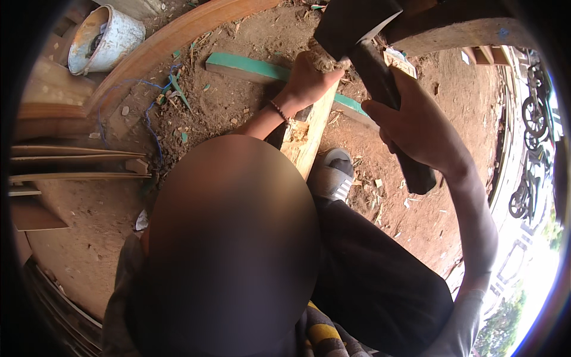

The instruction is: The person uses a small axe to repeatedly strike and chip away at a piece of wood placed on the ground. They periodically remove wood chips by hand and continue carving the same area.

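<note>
My right hand (pixel 419 122) is closed round the thick dark handle of a mallet (pixel 380 74), whose dark, blocky head is raised at the top of the view. Below and left of that head, my left hand (pixel 310 80) wraps round a chisel with a frayed, pale wooden top (pixel 323 58). Part of a dark blade seems to show under the fist; its tip is hidden. The chisel stands over a pale wooden beam (pixel 321 122) with a rough cut-out in its top face. A blurred oval covers the beam's near end.
A green-topped wood strip (pixel 244 63) lies crosswise on the dirt under the beam. Wood chips and blue string (pixel 156 128) litter the ground. A whitish bucket (pixel 122 38) lies tipped at far left, near a curved plank (pixel 178 35). Boards (pixel 77 163) stack at left. My sandalled foot (pixel 334 175) is beside the beam.
</note>
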Available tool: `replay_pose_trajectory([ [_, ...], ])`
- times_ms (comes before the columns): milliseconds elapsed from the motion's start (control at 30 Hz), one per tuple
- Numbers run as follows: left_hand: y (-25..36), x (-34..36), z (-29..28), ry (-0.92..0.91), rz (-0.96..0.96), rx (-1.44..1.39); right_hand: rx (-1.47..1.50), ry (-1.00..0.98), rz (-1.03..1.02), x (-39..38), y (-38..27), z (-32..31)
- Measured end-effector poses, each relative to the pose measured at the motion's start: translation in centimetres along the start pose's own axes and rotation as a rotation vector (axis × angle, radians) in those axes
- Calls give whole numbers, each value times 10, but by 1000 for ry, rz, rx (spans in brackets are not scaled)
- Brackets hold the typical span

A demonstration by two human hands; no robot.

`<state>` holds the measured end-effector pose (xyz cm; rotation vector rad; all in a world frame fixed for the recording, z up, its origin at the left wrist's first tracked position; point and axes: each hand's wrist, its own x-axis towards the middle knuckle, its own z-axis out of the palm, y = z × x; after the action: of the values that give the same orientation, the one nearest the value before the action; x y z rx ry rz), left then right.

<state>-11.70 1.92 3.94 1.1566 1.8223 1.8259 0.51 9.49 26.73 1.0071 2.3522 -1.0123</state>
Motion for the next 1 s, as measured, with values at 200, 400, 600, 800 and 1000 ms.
replay_pose_trajectory([
  [200,-2,4,0,36,-49,-9,417,234,-124,-21,9,-31],
  [400,-2,3,-2,-55,-85,38,33,642,-595,9,-2,-59],
  [600,-1,8,-3,30,-279,-192,20,-75,-19,25,-8,5],
  [800,-12,13,-3,42,-105,-72,509,-55,-192,6,23,-46],
  [1000,-7,12,-4,4,-215,-169,-127,567,-531,21,-6,-47],
])
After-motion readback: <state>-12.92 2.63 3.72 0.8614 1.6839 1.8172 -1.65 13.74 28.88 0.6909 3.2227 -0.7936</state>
